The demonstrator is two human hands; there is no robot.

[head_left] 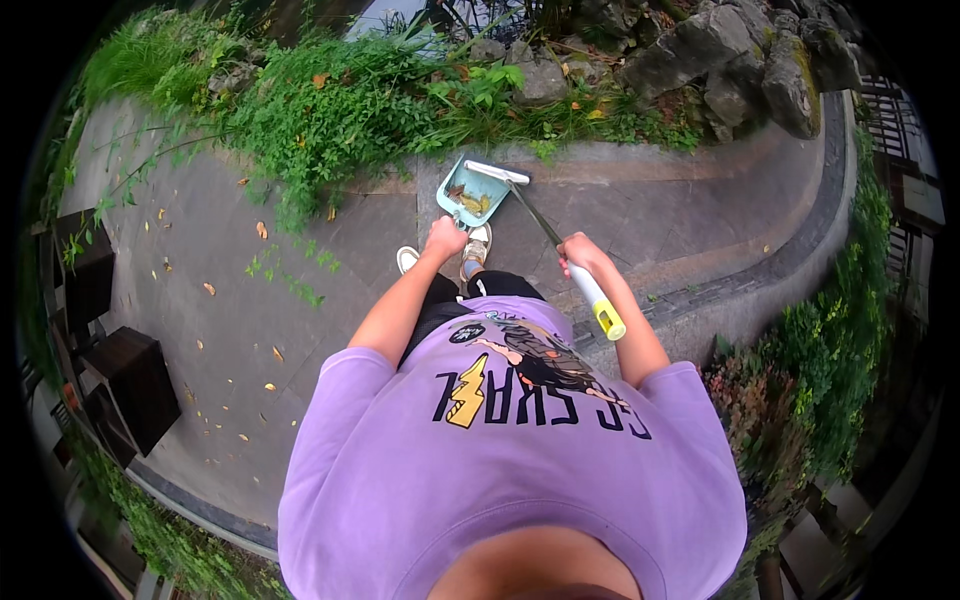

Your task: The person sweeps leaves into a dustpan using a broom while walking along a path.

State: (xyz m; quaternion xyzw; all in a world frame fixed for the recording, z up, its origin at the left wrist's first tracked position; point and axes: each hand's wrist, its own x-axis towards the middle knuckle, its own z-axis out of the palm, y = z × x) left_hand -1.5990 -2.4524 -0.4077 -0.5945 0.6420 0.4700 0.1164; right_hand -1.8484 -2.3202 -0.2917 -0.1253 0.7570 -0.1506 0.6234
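My left hand [446, 238] grips the handle of a light-blue dustpan [449, 189], held in front of my shoes. Several yellow-brown dry leaves [474, 204] lie inside the pan. In my right hand [583, 252] is the shaft of a broom [541, 220], with a white and yellow grip end [598, 301] sticking out behind the fist. The broom's white head [496, 172], dark along its far edge, lies across the far side of the dustpan. Whether its bristles touch the pan or the paving is hard to tell.
Leafy green plants [330, 112] and grey rocks [705, 60] border the paved path [300, 247] ahead. Fallen leaves [210, 288] are scattered on the left paving. Dark box-shaped objects [131, 390] stand at far left. A low curved kerb [832, 195] with shrubs behind it bounds the right.
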